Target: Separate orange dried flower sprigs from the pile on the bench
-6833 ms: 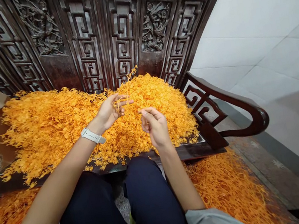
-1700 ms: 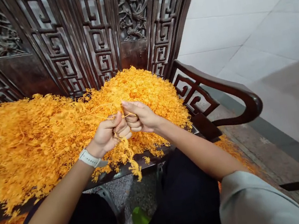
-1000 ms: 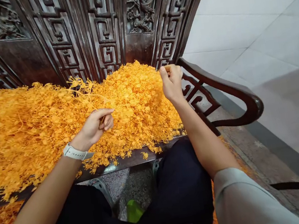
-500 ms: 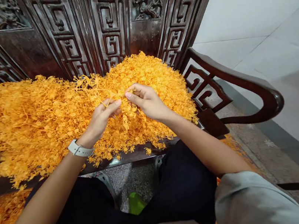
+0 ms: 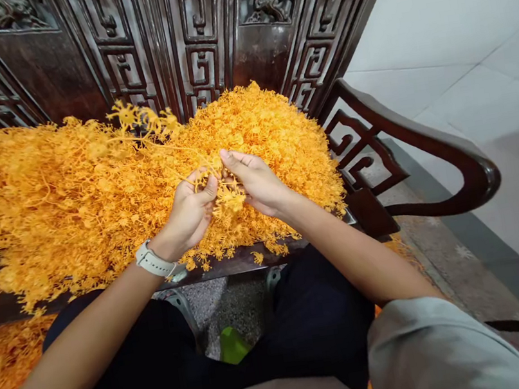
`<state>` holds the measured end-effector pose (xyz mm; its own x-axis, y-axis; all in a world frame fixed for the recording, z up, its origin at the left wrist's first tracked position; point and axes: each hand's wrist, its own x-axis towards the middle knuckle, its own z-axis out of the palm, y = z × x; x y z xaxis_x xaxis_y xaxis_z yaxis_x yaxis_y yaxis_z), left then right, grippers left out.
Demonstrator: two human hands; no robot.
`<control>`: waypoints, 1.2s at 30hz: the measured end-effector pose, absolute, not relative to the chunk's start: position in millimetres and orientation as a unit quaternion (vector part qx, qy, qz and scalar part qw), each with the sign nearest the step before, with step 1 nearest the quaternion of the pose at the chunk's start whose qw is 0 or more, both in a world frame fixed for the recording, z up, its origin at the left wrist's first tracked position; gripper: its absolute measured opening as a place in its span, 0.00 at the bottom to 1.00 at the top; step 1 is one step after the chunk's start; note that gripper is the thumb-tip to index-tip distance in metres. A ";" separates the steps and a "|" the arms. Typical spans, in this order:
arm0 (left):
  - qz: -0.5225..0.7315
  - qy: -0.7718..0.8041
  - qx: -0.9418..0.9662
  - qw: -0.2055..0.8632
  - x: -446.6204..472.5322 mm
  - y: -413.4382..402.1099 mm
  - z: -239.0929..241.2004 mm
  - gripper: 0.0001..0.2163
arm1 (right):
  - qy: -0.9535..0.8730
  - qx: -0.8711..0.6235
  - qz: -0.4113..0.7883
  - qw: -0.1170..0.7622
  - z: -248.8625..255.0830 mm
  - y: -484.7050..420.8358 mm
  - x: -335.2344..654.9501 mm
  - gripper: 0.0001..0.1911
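Observation:
A big heap of orange plastic flower sprigs (image 5: 60, 198) covers the seat of a dark carved wooden bench (image 5: 196, 35). My left hand (image 5: 191, 211), with a white watch on the wrist, pinches the thin stem of one orange sprig (image 5: 141, 118) that sticks up and to the left over the heap. My right hand (image 5: 252, 182) is closed on a small orange cluster (image 5: 231, 199) between the two hands, its fingertips touching my left thumb.
The bench's curved armrest (image 5: 428, 150) juts out on the right, beside white floor tiles (image 5: 462, 47). More orange sprigs (image 5: 3, 369) lie on the floor at the lower left. A green object (image 5: 233, 344) sits on the floor between my knees.
My right hand came back from the armrest side to meet my left hand. Both hands have drawn slightly toward me, and the sprig's tip has lifted higher over the heap.

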<state>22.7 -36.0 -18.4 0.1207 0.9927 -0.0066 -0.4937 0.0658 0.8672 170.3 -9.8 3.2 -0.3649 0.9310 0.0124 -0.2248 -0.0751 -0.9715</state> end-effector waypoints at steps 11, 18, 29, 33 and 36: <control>0.505 0.264 0.341 0.748 16.1 -46.6 -5.7 0.16 | -0.487 -0.285 0.731 0.385 19.2 -14.9 178.1 0.34; 0.476 0.229 0.380 0.759 6.9 -62.4 17.0 0.19 | -0.535 -0.343 0.517 0.573 25.3 28.4 232.1 0.30; 0.583 0.293 0.293 0.699 15.1 -34.3 -4.9 0.18 | -0.665 -0.492 0.121 0.548 -5.7 55.2 254.7 0.18; 0.615 0.320 0.298 0.657 13.4 -30.7 -10.4 0.20 | -0.670 -0.440 0.237 0.549 -1.7 36.6 227.4 0.21; 0.639 0.332 0.298 0.626 16.0 -28.6 -12.0 0.19 | -0.639 -0.393 0.412 0.517 3.3 16.0 202.6 0.26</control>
